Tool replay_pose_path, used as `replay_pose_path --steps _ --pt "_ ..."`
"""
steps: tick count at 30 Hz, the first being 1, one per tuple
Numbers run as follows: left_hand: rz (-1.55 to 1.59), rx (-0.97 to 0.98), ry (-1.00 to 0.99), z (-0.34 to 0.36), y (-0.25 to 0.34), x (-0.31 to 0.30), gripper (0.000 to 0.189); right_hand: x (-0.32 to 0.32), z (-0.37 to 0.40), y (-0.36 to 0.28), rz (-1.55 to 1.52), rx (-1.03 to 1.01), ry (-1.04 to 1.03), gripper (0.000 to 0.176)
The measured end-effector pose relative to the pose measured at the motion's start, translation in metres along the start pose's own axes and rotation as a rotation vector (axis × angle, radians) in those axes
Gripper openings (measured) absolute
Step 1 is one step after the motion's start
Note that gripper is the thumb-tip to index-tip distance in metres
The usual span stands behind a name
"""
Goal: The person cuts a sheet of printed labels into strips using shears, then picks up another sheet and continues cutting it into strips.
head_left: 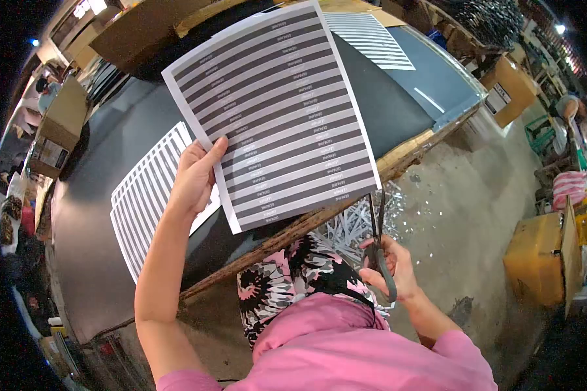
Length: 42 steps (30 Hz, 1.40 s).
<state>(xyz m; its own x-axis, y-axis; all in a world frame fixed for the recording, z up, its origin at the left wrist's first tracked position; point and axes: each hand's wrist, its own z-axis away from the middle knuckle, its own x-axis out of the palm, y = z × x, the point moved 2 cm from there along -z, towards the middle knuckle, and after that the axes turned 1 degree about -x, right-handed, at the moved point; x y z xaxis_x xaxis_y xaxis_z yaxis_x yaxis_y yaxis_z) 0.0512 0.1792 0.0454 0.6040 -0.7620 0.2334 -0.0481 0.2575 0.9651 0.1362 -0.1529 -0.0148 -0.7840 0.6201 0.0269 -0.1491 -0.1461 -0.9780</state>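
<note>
My left hand (197, 174) holds a printed sheet (277, 111) of dark and light stripes with small labels, gripping it by its left edge above the dark table (104, 215). My right hand (392, 266) grips a pair of scissors (377, 228) by the handles, blades pointing up at the sheet's lower right corner. The blades look nearly together, touching or just below the paper's edge.
A stack of cut striped sheets (147, 195) lies on the table at left; another striped sheet (372, 39) lies at the far side. Paper offcuts (349, 228) litter the floor by my knees. Cardboard boxes (59, 130) and a yellow box (535, 260) stand around.
</note>
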Motion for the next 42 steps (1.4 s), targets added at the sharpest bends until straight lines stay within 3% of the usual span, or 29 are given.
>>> replay_pose_path --steps 16,42 --pt "-0.016 0.058 0.037 0.014 0.001 -0.008 0.031 0.007 -0.016 -0.03 0.154 -0.058 0.052 0.053" --pt "-0.023 0.068 0.005 0.01 -0.005 -0.014 0.03 0.003 -0.019 -0.03 0.197 -0.065 0.039 0.049"
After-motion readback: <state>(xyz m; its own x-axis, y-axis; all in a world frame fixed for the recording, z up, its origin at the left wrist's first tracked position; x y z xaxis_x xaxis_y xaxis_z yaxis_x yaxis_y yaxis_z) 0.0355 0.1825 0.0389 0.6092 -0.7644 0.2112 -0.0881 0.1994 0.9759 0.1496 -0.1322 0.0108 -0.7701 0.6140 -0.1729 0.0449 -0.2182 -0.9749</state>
